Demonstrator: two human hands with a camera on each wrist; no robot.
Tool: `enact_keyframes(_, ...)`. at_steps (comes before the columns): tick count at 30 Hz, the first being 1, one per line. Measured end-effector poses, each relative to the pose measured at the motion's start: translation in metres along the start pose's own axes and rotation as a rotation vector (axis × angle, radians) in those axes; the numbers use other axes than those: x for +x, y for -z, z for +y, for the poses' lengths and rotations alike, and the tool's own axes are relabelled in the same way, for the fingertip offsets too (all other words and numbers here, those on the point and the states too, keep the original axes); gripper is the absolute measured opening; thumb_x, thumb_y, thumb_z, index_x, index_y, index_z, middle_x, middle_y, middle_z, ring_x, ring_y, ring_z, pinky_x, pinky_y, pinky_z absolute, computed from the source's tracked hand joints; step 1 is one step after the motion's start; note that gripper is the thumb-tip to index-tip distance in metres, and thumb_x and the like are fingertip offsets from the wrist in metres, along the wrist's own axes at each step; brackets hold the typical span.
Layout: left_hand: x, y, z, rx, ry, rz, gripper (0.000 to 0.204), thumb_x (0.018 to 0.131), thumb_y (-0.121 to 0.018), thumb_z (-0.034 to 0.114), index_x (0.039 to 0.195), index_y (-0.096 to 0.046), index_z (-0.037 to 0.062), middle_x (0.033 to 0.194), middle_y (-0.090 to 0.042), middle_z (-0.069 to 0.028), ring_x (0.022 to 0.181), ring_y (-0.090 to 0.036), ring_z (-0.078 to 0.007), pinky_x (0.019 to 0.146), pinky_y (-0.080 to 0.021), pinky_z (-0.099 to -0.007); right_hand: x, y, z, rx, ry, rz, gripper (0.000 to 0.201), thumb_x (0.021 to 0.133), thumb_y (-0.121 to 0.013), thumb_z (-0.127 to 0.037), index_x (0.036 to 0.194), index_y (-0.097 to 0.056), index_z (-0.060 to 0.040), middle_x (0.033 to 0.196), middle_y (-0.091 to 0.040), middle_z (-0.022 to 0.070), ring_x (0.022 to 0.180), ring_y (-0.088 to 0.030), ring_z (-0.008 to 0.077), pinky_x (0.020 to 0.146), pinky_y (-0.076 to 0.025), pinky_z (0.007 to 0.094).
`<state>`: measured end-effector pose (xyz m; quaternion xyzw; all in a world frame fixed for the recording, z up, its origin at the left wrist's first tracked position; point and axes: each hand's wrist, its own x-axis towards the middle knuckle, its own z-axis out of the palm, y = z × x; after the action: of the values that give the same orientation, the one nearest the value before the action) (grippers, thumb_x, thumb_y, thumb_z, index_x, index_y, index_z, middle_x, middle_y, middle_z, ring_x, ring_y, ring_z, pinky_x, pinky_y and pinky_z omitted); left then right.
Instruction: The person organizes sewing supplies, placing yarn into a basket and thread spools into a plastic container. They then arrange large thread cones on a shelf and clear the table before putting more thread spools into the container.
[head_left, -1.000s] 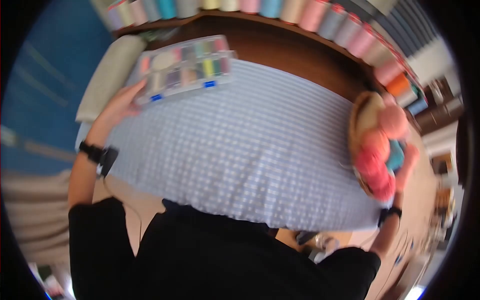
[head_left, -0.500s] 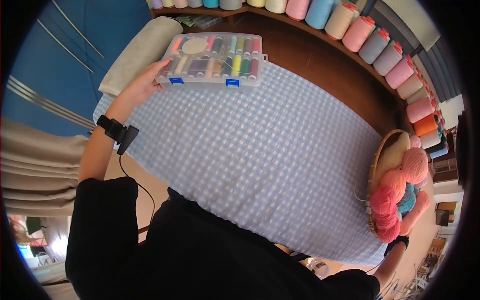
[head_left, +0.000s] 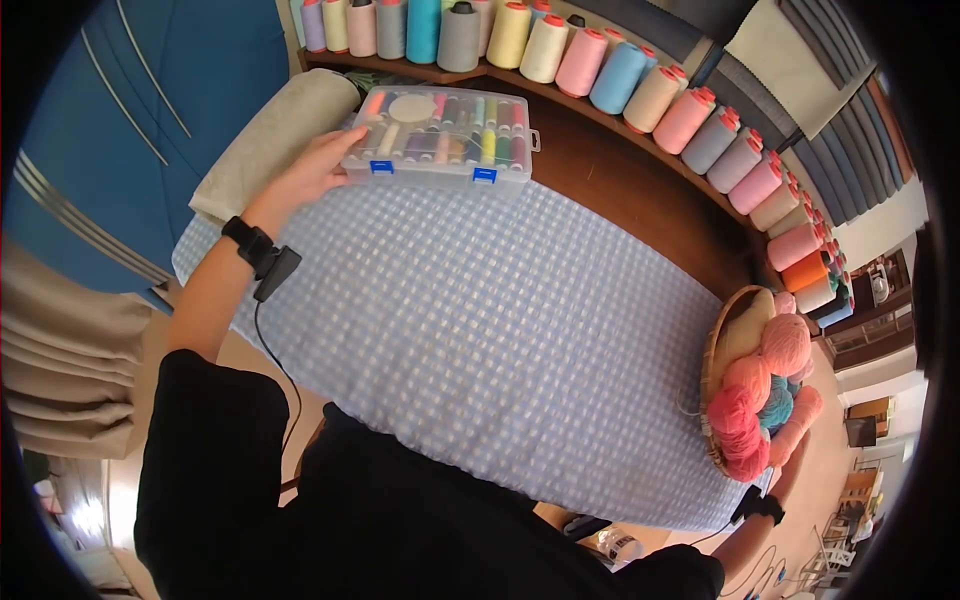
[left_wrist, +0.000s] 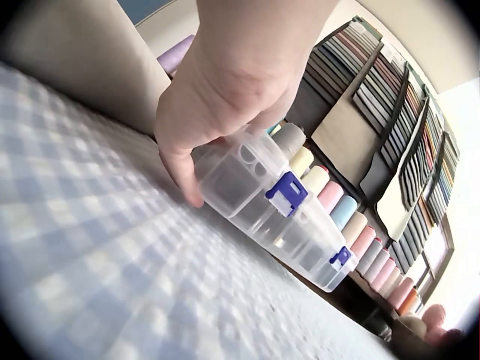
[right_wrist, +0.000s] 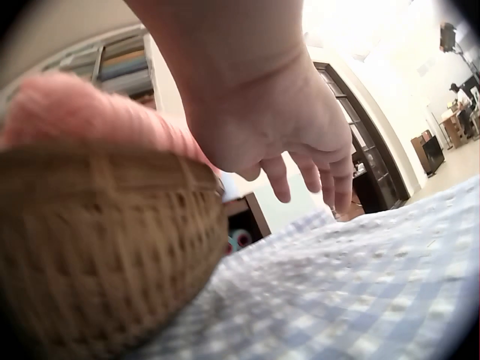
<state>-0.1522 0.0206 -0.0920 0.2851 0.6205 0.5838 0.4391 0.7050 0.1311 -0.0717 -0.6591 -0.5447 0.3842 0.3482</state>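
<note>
A clear plastic box (head_left: 430, 174) with blue latches holds many-coloured thread spools and a round pale disc, at the far left of the checked cloth. My left hand (head_left: 320, 168) grips its left end. In the left wrist view, the thumb lies along the near side of the box (left_wrist: 247, 196), and the other fingers are hidden behind it. On the right stands a woven basket (right_wrist: 112, 240) heaped with pink, coral and teal yarn balls (head_left: 786, 345). Beside its outer side is my right hand (right_wrist: 277, 135), fingers hanging loosely over the cloth, holding nothing.
A blue and white checked cloth (head_left: 480, 330) covers the table. Large thread cones (head_left: 580, 62) line a curved shelf behind. A rolled beige fabric (head_left: 270, 145) lies at the far left, beside the box. Fabric swatches (head_left: 850, 150) hang at the back right.
The head view has shifted and steadied. My left hand stays on the box. My right hand has come away from the yarn at the basket's far side, towards its near end.
</note>
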Motion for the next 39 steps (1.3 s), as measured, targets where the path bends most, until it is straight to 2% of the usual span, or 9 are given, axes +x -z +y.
enact_keyframes(13, -0.03, 0.002, 0.016, 0.17, -0.182, 0.031, 0.044, 0.091, -0.052, 0.035, 0.123, -0.049, 0.0055, 0.117, -0.054, -0.0044, 0.105, -0.052, -0.0144, 0.09, -0.04, -0.0327, -0.082, -0.04, 0.027, 0.375, 0.03, 0.144, 0.052, 0.089, -0.045, -0.053, 0.128, -0.042, -0.0184, 0.117, -0.055, 0.0082, 0.081, -0.063, 0.024, 0.06, -0.054, 0.0306)
enact_keyframes(14, -0.043, 0.003, 0.019, 0.304, -0.154, -0.034, 0.043, 0.091, -0.052, 0.033, 0.123, -0.05, 0.005, 0.116, -0.055, -0.0041, 0.104, -0.052, -0.0131, 0.089, -0.041, -0.0311, -0.093, -0.044, 0.011, 0.519, -0.12, 0.087, 0.087, 0.072, -0.057, 0.005, 0.145, -0.015, -0.0175, 0.136, -0.035, 0.0157, 0.098, -0.058, 0.0294, 0.066, -0.054, 0.0307)
enact_keyframes(15, -0.053, 0.004, 0.023, 0.44, -0.128, -0.097, 0.042, 0.092, -0.051, 0.032, 0.124, -0.05, 0.0046, 0.115, -0.056, -0.0037, 0.103, -0.051, -0.0117, 0.089, -0.041, -0.0295, -0.103, -0.05, 0.001, 0.524, -0.115, 0.102, 0.087, 0.072, -0.057, 0.005, 0.145, -0.015, -0.0175, 0.136, -0.035, 0.0157, 0.098, -0.058, 0.0294, 0.066, -0.054, 0.0307)
enact_keyframes(19, -0.074, 0.005, 0.035, 0.528, -0.13, -0.251, 0.037, 0.09, -0.054, 0.025, 0.119, -0.054, 0.0025, 0.111, -0.058, -0.0055, 0.097, -0.054, -0.0106, 0.084, -0.044, -0.026, -0.12, -0.071, -0.047, 0.262, -0.198, 0.341, 0.067, 0.085, -0.06, -0.02, 0.142, -0.026, -0.014, 0.133, -0.043, 0.0121, 0.091, -0.061, 0.0252, 0.063, -0.051, 0.0312)
enact_keyframes(22, -0.081, 0.003, 0.042, 0.497, -0.046, -0.35, 0.036, 0.089, -0.056, 0.021, 0.118, -0.054, 0.0006, 0.104, -0.061, -0.0072, 0.089, -0.057, -0.0112, 0.08, -0.045, -0.0236, -0.117, -0.078, -0.072, -0.51, 0.07, 0.594, 0.056, 0.09, -0.054, -0.036, 0.138, -0.035, -0.0154, 0.121, -0.054, 0.014, 0.07, -0.063, 0.0207, 0.054, -0.05, 0.0278)
enact_keyframes(25, -0.068, 0.002, 0.035, 0.664, -0.167, -0.388, 0.035, 0.089, -0.057, 0.02, 0.116, -0.054, -0.0013, 0.095, -0.063, -0.008, 0.082, -0.059, -0.0118, 0.074, -0.047, -0.0234, -0.138, -0.117, -0.132, -0.739, 0.423, 0.429, 0.038, 0.089, -0.056, -0.02, 0.123, -0.051, -0.0046, 0.096, -0.064, 0.0154, 0.069, -0.063, 0.0217, 0.061, -0.049, 0.0303)
enact_keyframes(29, -0.028, -0.003, 0.037, 0.712, -0.234, -0.174, 0.042, 0.087, -0.059, 0.028, 0.115, -0.055, -0.0029, 0.084, -0.063, -0.0095, 0.07, -0.061, -0.0139, 0.061, -0.051, -0.0264, -0.161, -0.185, -0.194, -0.641, 0.395, -0.006, 0.032, 0.085, -0.058, -0.011, 0.115, -0.056, -0.0014, 0.093, -0.064, 0.0144, 0.074, -0.063, 0.0216, 0.064, -0.051, 0.0315)
enact_keyframes(33, -0.002, -0.009, 0.041, 0.864, -0.126, 0.126, 0.056, 0.081, -0.062, 0.044, 0.11, -0.056, -0.0036, 0.077, -0.06, -0.0095, 0.06, -0.059, -0.0153, 0.05, -0.051, -0.0294, -0.163, -0.21, -0.202, -0.805, 0.539, 0.009, 0.033, 0.08, -0.062, -0.01, 0.111, -0.059, -0.0012, 0.09, -0.063, 0.0161, 0.073, -0.062, 0.0238, 0.064, -0.049, 0.0321)
enact_keyframes(39, 0.017, 0.004, 0.036, 0.727, -0.011, -0.014, 0.05, 0.08, -0.062, 0.047, 0.092, -0.058, -0.0024, 0.076, -0.06, -0.0123, 0.061, -0.06, -0.0182, 0.047, -0.051, -0.0333, -0.158, -0.229, -0.217, -0.889, 0.583, -0.209, 0.039, 0.078, -0.064, -0.01, 0.115, -0.056, -0.0016, 0.09, -0.065, 0.0147, 0.077, -0.066, 0.0245, 0.068, -0.052, 0.0301)
